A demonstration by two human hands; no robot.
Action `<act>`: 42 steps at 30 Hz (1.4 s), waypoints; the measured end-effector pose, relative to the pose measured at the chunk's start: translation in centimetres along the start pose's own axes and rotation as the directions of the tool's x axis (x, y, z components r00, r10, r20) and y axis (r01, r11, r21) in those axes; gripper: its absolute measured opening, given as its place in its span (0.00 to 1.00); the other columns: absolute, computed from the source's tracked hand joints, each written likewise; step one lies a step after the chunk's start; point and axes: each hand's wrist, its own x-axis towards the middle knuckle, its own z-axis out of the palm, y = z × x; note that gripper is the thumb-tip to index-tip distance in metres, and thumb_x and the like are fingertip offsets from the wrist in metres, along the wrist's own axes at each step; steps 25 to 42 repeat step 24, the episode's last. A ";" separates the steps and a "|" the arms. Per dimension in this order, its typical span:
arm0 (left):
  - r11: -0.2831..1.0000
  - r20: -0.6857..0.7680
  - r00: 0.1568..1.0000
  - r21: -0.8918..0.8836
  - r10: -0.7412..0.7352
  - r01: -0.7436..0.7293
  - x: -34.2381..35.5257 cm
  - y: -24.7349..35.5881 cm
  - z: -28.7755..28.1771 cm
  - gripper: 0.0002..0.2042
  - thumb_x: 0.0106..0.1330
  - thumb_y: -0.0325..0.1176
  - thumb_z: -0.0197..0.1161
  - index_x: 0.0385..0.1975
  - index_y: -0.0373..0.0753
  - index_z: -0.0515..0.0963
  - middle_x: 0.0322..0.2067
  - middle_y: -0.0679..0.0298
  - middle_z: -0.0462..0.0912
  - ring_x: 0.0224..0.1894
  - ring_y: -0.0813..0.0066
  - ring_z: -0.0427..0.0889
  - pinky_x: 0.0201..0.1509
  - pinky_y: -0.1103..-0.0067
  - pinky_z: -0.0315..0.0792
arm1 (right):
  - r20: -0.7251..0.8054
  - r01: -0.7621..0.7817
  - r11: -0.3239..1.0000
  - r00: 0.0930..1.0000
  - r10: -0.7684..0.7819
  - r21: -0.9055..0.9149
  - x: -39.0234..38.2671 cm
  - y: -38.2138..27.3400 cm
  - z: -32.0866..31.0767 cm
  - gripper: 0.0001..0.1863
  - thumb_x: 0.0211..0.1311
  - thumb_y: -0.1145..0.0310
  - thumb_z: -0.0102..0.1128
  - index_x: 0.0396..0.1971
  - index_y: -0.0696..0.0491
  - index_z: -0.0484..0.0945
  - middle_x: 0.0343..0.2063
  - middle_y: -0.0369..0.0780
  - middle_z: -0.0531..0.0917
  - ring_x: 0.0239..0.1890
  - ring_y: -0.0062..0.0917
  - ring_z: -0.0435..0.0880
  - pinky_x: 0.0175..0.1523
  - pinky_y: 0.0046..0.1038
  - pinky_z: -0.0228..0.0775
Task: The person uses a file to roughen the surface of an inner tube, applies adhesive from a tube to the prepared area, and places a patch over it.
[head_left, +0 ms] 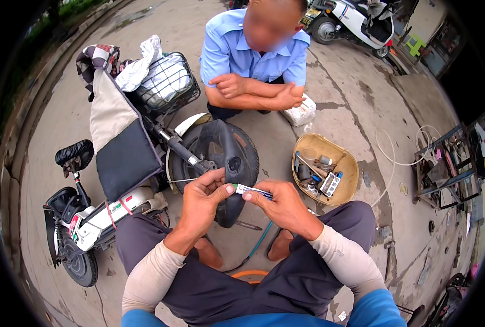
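A small white and blue squeeze tube [248,190] with a green end lies level between my two hands. My left hand [199,204] pinches its green end between thumb and fingers. Around the tube's body, my right hand [286,204] is closed with the thumb on top. Just behind and below the tube hangs a black rubber inner tube [215,144], pulled out of the wheel's tyre [249,148]. My left fingers are close against the rubber; whether they also grip it is hidden.
A scooter [117,210] lies on the left, its wire basket [191,90] stuffed with cloth. Facing me, a person in a light blue shirt [220,46] crouches with arms crossed. A tan tool basin [353,169] stands at right, before a metal rack [444,188] and hose.
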 end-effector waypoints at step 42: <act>1.000 0.082 0.996 0.000 -0.030 0.030 -0.1 0.4 -1.5 0.26 0.66 0.26 0.72 0.63 0.25 0.75 0.53 0.55 0.86 0.53 0.70 0.84 0.62 0.75 0.77 | -0.384 -0.450 0.705 0.884 0.266 -0.548 0.1 18.2 -7.0 0.19 0.71 0.57 0.61 0.51 0.57 0.84 0.41 0.49 0.91 0.46 0.44 0.91 0.50 0.44 0.80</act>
